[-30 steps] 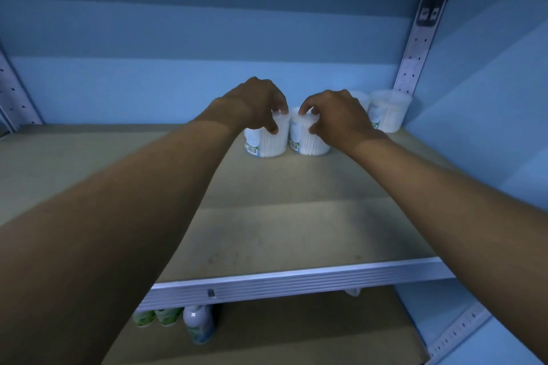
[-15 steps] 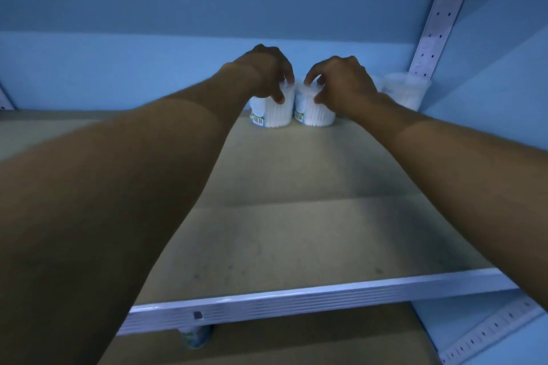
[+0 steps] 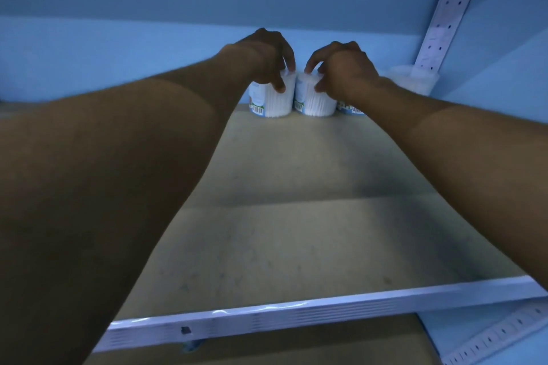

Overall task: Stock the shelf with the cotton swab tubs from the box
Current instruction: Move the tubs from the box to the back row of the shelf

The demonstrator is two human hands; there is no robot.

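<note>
Two clear cotton swab tubs stand side by side at the back of the shelf [image 3: 296, 175], against the blue rear wall. My left hand [image 3: 264, 53] grips the left tub [image 3: 271, 101] from above, fingers curled over its lid. My right hand [image 3: 341, 68] grips the right tub [image 3: 311, 98] the same way. A third tub [image 3: 351, 109] shows only its bottom label under my right wrist. Another tub [image 3: 412, 80] sits in the back right corner. The box is out of view.
A perforated metal upright [image 3: 444, 15] runs up the back right corner. The shelf's metal front rail [image 3: 296, 317] crosses the lower frame. Below it a lower shelf [image 3: 267, 347] shows a sliver of a bottle [image 3: 192, 345]. The blue side wall [image 3: 510, 53] closes the right.
Both hands have pushed the two tubs from mid-shelf back to the rear wall. The camera has moved in closer and tilted up.
</note>
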